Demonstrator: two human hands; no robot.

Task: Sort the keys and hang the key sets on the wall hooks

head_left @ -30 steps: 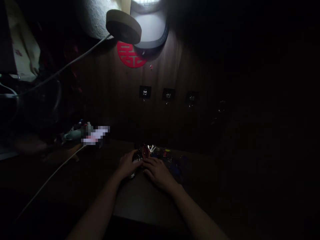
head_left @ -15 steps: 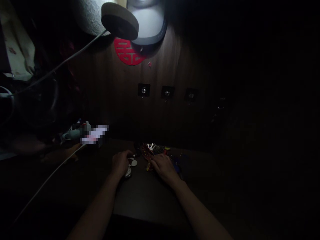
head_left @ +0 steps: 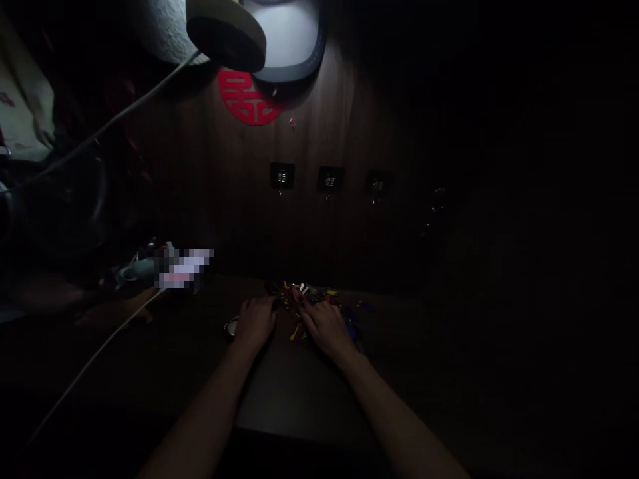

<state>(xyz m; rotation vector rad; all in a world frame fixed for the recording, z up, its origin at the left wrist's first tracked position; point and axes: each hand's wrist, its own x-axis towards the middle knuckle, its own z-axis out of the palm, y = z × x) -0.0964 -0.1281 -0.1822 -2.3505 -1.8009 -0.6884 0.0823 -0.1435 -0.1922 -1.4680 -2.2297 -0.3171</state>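
A dim pile of small trinkets (head_left: 287, 299), with reddish-brown, yellow, blue and shiny pieces, lies on the dark tabletop. My left hand (head_left: 256, 320) is at the pile's left side, palm down; its fingertips are hidden in shadow. Over the right part of the pile rests my right hand (head_left: 325, 324), its fingers bent together among the pieces, and what they grip cannot be made out. Left of my left hand, partly covered by it, shows a round pale object with a shiny rim (head_left: 231, 326).
A lamp head (head_left: 227, 40) hangs upper left with its pale cord (head_left: 134, 103). Three dark square wall hooks (head_left: 330, 178) line the wooden wall below a red paper-cut (head_left: 247, 100) and a cap (head_left: 287, 43). Another cable (head_left: 104, 342) crosses the tabletop's left side.
My left hand has shifted right, from the pale round pieces toward the pile, and now covers that area. My right hand stays on the pile. The view has shifted slightly.
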